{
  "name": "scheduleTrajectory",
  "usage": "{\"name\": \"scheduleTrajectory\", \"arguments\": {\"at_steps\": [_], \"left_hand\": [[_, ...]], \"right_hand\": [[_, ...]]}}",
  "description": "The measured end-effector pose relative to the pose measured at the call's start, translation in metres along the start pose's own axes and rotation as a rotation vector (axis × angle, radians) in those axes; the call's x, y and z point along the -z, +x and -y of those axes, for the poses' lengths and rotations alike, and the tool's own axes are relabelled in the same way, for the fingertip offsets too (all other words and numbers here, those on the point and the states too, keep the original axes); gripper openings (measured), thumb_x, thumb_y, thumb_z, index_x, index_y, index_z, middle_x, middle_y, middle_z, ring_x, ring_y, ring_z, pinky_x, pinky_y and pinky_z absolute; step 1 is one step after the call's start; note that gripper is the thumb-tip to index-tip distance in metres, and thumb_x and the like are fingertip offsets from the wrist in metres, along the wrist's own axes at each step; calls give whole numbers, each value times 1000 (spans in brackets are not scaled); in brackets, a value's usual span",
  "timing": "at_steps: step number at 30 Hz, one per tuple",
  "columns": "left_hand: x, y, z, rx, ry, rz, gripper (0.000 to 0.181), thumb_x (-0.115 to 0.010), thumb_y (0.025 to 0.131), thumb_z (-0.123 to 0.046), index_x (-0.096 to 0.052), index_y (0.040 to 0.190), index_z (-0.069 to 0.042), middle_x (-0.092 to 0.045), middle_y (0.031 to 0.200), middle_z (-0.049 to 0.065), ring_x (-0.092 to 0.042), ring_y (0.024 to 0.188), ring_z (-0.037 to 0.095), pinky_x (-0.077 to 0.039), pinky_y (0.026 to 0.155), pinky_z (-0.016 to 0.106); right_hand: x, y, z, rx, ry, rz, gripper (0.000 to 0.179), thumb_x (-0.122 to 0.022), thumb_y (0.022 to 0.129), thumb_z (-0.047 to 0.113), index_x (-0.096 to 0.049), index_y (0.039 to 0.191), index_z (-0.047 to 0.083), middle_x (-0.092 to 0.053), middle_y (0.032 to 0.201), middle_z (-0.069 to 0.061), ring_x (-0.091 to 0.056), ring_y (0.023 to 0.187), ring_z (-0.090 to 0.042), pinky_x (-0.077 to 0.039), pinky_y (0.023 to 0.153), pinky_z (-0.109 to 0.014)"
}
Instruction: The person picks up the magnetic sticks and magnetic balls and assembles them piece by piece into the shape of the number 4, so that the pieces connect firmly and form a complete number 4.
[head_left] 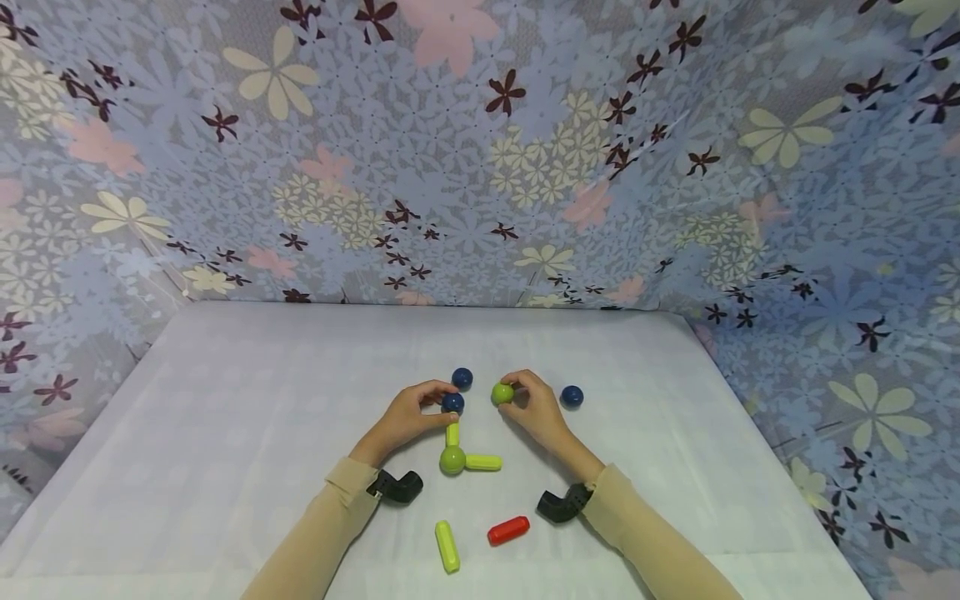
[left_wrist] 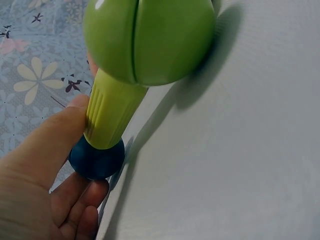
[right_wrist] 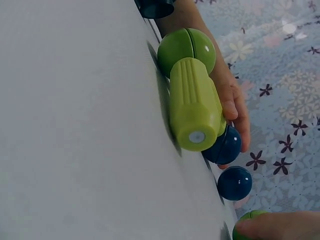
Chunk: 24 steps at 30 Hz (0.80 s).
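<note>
My left hand (head_left: 407, 415) holds a dark blue ball (head_left: 453, 403) between thumb and fingers. That ball meets the far end of a yellow-green rod (head_left: 452, 433). The rod's near end joins a green ball (head_left: 452, 460), from which a second yellow-green rod (head_left: 483, 462) points right. In the left wrist view the thumb lies along the rod (left_wrist: 112, 110) above the blue ball (left_wrist: 97, 160). My right hand (head_left: 542, 417) pinches another green ball (head_left: 502, 394), apart from the joined pieces. Only part of that ball (right_wrist: 241, 230) shows in the right wrist view.
Loose blue balls lie behind the left hand (head_left: 462, 379) and right of the right hand (head_left: 572, 397). Nearer lie a loose yellow-green rod (head_left: 447, 547) and a red rod (head_left: 508, 531). A white-covered table (head_left: 262, 400) meets a flowered cloth (head_left: 450, 167) at its back.
</note>
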<state>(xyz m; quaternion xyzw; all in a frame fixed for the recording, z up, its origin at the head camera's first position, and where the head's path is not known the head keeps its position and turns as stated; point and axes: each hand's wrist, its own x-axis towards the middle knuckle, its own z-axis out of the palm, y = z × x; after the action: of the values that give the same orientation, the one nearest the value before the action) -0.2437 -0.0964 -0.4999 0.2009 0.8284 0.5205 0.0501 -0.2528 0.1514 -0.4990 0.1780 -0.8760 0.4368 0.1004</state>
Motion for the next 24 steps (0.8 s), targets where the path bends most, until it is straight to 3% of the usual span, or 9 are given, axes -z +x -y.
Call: {"name": "scheduleTrajectory", "arguments": {"at_steps": [4, 9, 18, 24], "left_hand": [[0, 0, -1, -2, -3, 2, 42, -75, 82, -24, -63, 120, -12, -65, 118, 7, -59, 106, 21, -45, 102, 43], [0, 0, -1, -9, -2, 0, 42, -75, 82, -25, -63, 120, -12, -65, 118, 6, -59, 105, 21, -46, 101, 43], [-1, 0, 2, -12, -10, -4, 43, -75, 81, -25, -63, 120, -12, -65, 117, 6, -58, 105, 21, -45, 103, 44], [-2, 1, 3, 0, 18, -5, 43, -75, 82, -27, -63, 120, -14, -65, 117, 3, -58, 104, 16, -46, 101, 40]], "right_hand": [[2, -6, 3, -9, 14, 24, 42, -77, 74, 1, -64, 113, 4, -64, 109, -8, -60, 101, -22, -52, 84, -31], [6, -18, 6, -8, 88, 65, 48, -77, 76, 3, -62, 121, 0, -62, 110, -10, -60, 101, -23, -54, 84, -28], [13, -42, 11, -53, 125, 109, 40, -79, 76, 11, -66, 114, 6, -63, 105, -5, -58, 93, -15, -53, 82, -24], [15, -54, 15, -114, 121, 139, 40, -79, 75, 7, -64, 111, 7, -65, 104, -7, -56, 84, -14, -49, 74, -20]]}}
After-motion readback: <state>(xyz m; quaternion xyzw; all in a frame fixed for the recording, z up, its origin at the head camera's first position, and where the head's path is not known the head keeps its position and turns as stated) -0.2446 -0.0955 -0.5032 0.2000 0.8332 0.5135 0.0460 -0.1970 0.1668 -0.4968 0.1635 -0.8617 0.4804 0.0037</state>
